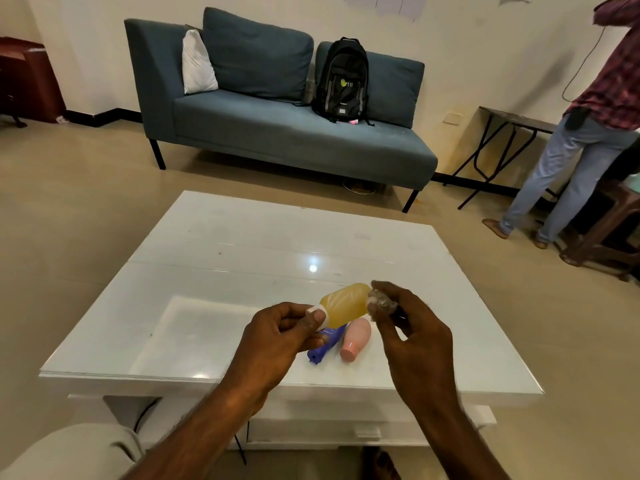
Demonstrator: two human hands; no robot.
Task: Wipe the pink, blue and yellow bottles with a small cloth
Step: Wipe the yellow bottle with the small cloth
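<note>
My left hand (277, 336) pinches the white cap end of the yellow bottle (346, 304) and holds it sideways above the white table (207, 271). My right hand (408, 323) grips a small pale cloth (379, 301) against the bottle's base. Below the yellow bottle, the blue bottle (323, 348) and the pink bottle (355, 339) lie on their sides on the table, side by side, caps toward me. My left hand partly hides the blue bottle.
A blue sofa (277, 133) with a black backpack (341, 77) stands behind the table. A person (588, 126) stands at the right beside a folding table (512, 119) and a wooden stool (609, 230). My knee (69, 452) is at the lower left.
</note>
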